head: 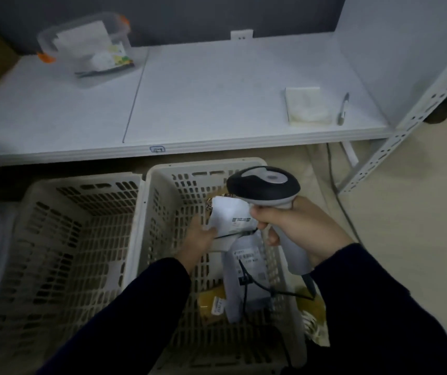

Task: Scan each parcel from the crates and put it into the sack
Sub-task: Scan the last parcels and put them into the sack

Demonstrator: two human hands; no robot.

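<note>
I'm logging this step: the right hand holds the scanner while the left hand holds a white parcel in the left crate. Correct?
Wrong crate. In the head view the left hand holds the white parcel inside the right crate. The right hand does hold the scanner.

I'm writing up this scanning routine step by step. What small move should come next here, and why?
Probably aim the scanner at the label of the white parcel: the left hand holds that parcel in the crate, label up, and the right hand grips the scanner just above it.
</note>
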